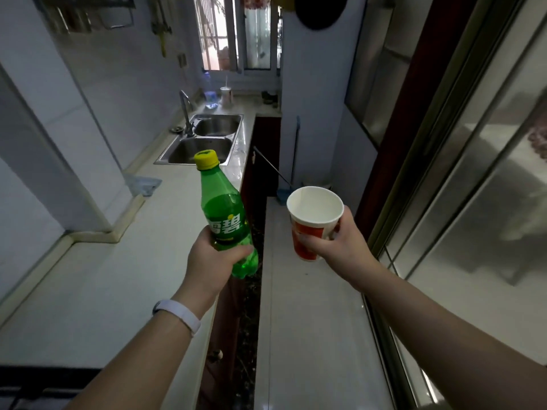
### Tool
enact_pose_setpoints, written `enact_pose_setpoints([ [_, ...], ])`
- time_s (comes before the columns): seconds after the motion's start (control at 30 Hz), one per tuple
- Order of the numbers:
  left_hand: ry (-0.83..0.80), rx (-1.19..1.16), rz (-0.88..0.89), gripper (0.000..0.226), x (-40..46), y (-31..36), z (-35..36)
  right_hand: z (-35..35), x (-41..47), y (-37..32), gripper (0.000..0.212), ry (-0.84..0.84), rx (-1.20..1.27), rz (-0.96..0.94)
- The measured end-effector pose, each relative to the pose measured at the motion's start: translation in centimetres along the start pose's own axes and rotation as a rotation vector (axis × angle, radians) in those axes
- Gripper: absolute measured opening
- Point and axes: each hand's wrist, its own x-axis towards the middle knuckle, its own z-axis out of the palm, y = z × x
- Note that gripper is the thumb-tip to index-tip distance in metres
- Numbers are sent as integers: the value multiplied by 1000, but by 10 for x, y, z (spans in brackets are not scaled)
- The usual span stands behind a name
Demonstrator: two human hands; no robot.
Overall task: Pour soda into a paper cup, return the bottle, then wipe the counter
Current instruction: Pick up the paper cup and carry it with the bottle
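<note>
Above the gap between two tables, we hold bottle and cup ready for pouring.

Our left hand grips the green soda bottle low on its body, upright, yellow cap on. Our right hand curls round the paper cup, mouth tilted toward us and seemingly empty, though the view is dim. We judge the cap must come off first. Bare table lies at left, a narrow table under the cup; the sink and cloth sit farther back.

Narrow home kitchen: double steel sink, tap, long pale counter, window.
</note>
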Motion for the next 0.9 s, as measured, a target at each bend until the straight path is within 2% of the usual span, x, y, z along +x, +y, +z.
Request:
enact_pose_setpoints([
  [0.2, 12, 23, -24, 50, 54, -9, 40, -23, 62, 32, 78, -1, 9, 33],
  [0.43, 123, 44, -27, 47, 132, 3, 98, -57, 175, 66, 82, -26, 29, 18],
  [0.67, 292, 35, -12, 44, 194, 19, 133, -88, 279, 78, 76, -180, 84, 3],
  [0.9, 411, 110, -30, 50, 219, 24, 117, -65, 332, 85, 76, -329, 117, -2],
])
